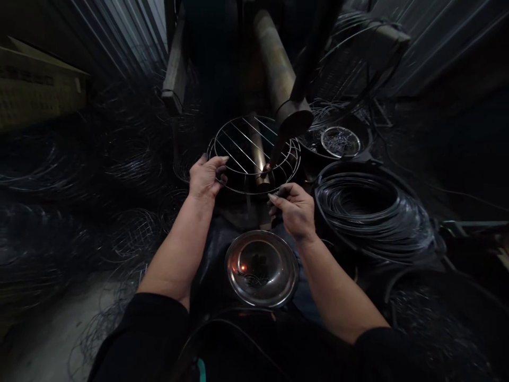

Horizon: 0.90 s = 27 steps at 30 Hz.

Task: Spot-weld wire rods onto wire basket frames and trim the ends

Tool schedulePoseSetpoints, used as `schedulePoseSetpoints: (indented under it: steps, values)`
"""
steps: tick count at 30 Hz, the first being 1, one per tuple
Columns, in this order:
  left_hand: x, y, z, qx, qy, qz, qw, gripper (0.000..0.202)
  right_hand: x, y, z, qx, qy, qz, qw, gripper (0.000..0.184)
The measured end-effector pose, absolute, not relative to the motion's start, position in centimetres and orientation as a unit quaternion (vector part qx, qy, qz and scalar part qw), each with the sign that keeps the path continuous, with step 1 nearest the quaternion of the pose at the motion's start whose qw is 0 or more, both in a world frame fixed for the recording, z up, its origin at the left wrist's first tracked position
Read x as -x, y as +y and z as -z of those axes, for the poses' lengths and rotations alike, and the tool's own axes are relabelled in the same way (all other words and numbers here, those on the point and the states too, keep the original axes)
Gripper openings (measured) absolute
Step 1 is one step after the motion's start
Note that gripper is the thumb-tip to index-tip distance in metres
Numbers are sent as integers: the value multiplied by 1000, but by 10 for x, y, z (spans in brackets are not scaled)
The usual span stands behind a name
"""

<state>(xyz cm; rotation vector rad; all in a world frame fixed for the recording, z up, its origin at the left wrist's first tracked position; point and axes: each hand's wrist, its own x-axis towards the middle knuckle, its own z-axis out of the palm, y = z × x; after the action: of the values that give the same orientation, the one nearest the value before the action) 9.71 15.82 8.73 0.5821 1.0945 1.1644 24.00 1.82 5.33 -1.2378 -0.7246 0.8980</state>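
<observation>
As the left hand [207, 178] curls its fingers [221, 171] closed around the near rim, a round wire frame [247, 139] with parallel cross wires stands tilted up in front of the person, apparently positioned so its face stays in view. The right hand [292, 211] sits just below the frame's lower edge, with its thumb and fingers [274, 199] drawn into a tight pinch; whether they have hold of a wire or a small piece, I cannot tell. A dark pointed tool tip [275, 155] comes down from above and reaches the frame's inner wires, while a metal post [258, 164] shows through the grid. Both seem set there to support or work the frame at one fixed spot.

A polished steel bowl [261, 268] sits below the hands, seemingly within easy reach. To the right lies a large coil of black wire [369, 215], and beyond it a small steel dish [340, 141] of wire bits rests in a black tub [334, 151], both likely kept close as supplies. Finished-looking wire frames [131, 236] heap up on the left, beneath a cardboard box [34, 85], with a corrugated metal wall [449, 45] behind.
</observation>
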Motion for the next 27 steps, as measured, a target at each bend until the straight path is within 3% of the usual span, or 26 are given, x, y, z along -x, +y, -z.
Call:
schedulePoseSetpoints:
  steps: [4,8,11,18,27]
  values:
    - [-95,149,-86,-247,478,-525,660,51,-233,16,-54,533,-346,-388,668,23]
    - [-95,145,-87,-243,478,-531,656,53,-223,21,-51,503,-381,-245,736,20]
    - [-95,143,-87,-238,481,-537,651,56,-220,30,-46,521,-434,-170,715,17]
    - [-97,131,-89,-260,454,-570,633,50,-224,41,-55,634,-408,-242,611,9]
    - [-109,120,-87,-265,447,-570,636,43,-216,37,-54,592,-318,-250,697,17]
